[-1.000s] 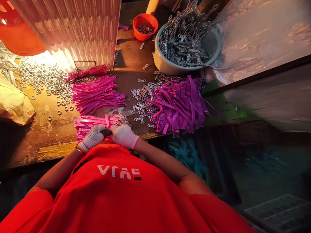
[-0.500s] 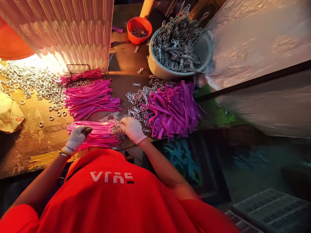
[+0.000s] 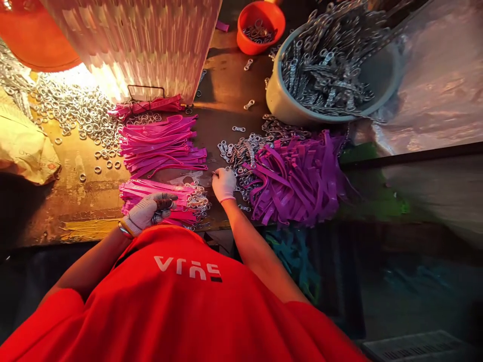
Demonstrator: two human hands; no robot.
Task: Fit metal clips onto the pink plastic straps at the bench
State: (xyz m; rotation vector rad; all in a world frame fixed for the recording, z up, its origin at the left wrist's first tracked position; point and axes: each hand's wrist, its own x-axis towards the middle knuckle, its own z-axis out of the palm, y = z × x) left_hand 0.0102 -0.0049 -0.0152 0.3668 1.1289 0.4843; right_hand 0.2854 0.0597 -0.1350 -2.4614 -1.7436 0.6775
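Two strap stacks [image 3: 162,146] are lying mid-bench [image 3: 75,201], one behind the other, the nearer stack [image 3: 151,196] at the front edge. A loose strap heap [image 3: 298,176] is sprawling to their right, clasps [image 3: 241,151] lying between. Behind it a basin [image 3: 287,100] of clasps is sitting, a small bowl [image 3: 260,20] at the back edge. Rings [image 3: 75,110] are spreading leftward.

Colours on the bench

Left hand [image 3: 145,213]: white glove with a grey dotted pattern. Right hand [image 3: 224,184]: plain white glove with a pink cuff. Straps [image 3: 160,146]: bright pink, in flat stacks. Loose straps [image 3: 298,176]: purple, in a heap. Rings [image 3: 75,108]: silver, lit yellow-white. Clasps [image 3: 241,153]: silver-grey. Basin [image 3: 281,103]: pale grey. Bowl [image 3: 260,15]: orange. Shirt [image 3: 181,301]: red with white lettering and a small black bar. Table [image 3: 222,95]: dark brown with yellow patches.
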